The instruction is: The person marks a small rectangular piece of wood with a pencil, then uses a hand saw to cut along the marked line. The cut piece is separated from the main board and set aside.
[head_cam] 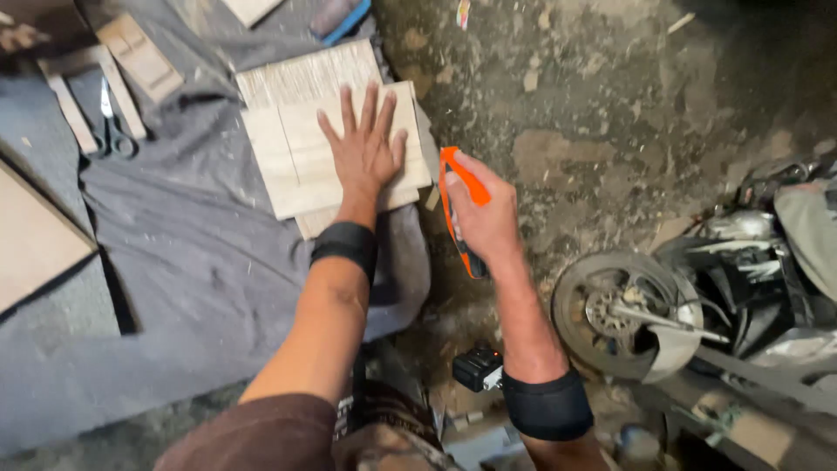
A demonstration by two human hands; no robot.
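Nearest to me are the person's two forearms, each banded with a black wrist wrap, the brown sleeve of the left one just showing at the bottom edge. Below them, between the knees, a small black device [478, 369] with a red light sits on the dusty ground.

Further out, the left hand [364, 150] lies flat with fingers spread wide, palm pressing on a pale wooden board [296, 166]. That spread looks meant to pin the board so it cannot slide on the cloth. It sits on top of a second, similar board [305, 74] that sticks out on the far side; both are thin, square-cut and light-grained, with a rough sawn look.

Just right of the boards, the right hand [484, 218] is closed in a fist around an orange and black cutter [460, 209], thumb laid along its orange back, its tip pointing away toward the boards' right edge. It hangs over bare ground, close to the boards but not touching.

Under the boards a wrinkled grey cloth [200, 244] spreads left, softening the cracked, stained concrete floor [610, 113]. Far left on it lie scissors [112, 131] among narrow wood strips [78, 100], and a larger flat panel [35, 235] at the left edge. To the right stands a motorcycle [697, 288], its front wheel nearest.
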